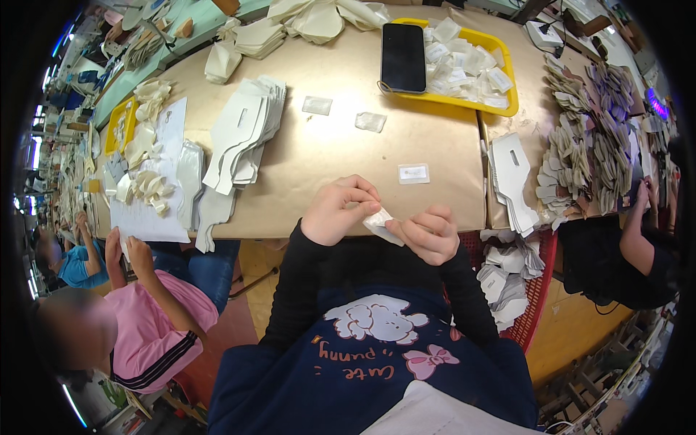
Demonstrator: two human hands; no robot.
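Observation:
Just over the table's near edge, my left hand (341, 210) pinches one end of a small whitish packet (378, 222) between thumb and fingers. My right hand (428, 233) is closed on its other end, fingers curled, so the packet slants between the two. Beyond my right hand lies a flat clear packet (414, 174) with a white label. Farther off are a crinkled packet (370, 122) and another small flat packet (317, 106).
A yellow tray (513, 87) of similar packets stands at the back, a black phone (403, 58) resting on its left side. Stacked white slotted pieces (243, 127) lie left, more (511, 181) right. A red basket (540, 304) sits low right. Co-workers sit on both sides.

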